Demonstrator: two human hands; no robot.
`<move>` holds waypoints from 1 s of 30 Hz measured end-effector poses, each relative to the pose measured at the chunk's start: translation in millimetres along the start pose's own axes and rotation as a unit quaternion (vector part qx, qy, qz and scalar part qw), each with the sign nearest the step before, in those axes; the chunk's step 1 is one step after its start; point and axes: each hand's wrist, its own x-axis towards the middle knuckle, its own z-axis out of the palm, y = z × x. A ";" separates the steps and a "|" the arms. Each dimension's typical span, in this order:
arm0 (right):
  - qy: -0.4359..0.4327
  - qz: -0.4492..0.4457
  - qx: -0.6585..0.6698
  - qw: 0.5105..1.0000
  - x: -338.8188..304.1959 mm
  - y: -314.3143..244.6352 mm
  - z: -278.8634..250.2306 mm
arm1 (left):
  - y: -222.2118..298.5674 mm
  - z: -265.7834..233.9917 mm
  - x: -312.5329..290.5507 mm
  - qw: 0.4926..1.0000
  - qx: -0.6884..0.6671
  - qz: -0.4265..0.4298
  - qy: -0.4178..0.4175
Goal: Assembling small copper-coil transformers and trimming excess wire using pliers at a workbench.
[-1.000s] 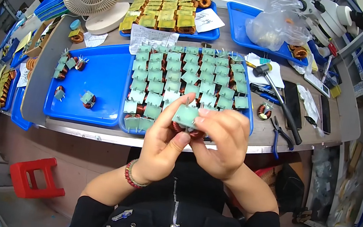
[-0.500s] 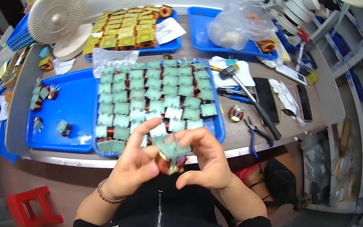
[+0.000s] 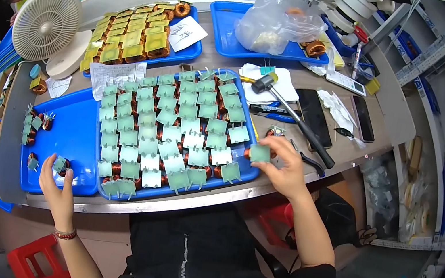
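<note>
My right hand (image 3: 286,169) pinches a copper-wound coil with a square green plate (image 3: 260,153) at the right edge of the full blue tray (image 3: 249,173). Rows of similar green-plated coils (image 3: 173,119) fill that tray, plates up. Over the front of the left blue tray (image 3: 70,129), my left hand (image 3: 59,194) is open, thumb and fingers spread to either side of a single green-plated coil (image 3: 60,165). That coil appears to rest on the tray floor. Several more coils (image 3: 34,124) stand along the left tray's far left side.
A hammer (image 3: 295,118), pliers (image 3: 312,163) and another coil (image 3: 276,131) lie right of the full tray. Phones (image 3: 363,119) lie farther right. Behind are yellow-plated coils (image 3: 132,37), a fan (image 3: 48,24) and a tray with a plastic bag (image 3: 278,23). A red stool (image 3: 40,258) stands below left.
My hands have parted from in front of my chest. The right moved right with the coil over the tray's edge; the left let go of it and moved left to the other tray.
</note>
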 end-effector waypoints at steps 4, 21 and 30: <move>-0.016 -0.034 -0.031 0.999 7.4 4.6 9.3 | -35.4 14.4 0.4 0.996 -0.049 -0.042 -0.058; -0.063 -0.080 -0.225 0.969 23.7 -23.4 3.8 | 70.2 -3.6 15.9 0.735 -0.628 -0.177 -0.183; -0.183 -0.182 0.016 0.966 2.9 -124.9 63.6 | 152.7 -20.0 0.3 0.567 -0.726 -0.119 -0.369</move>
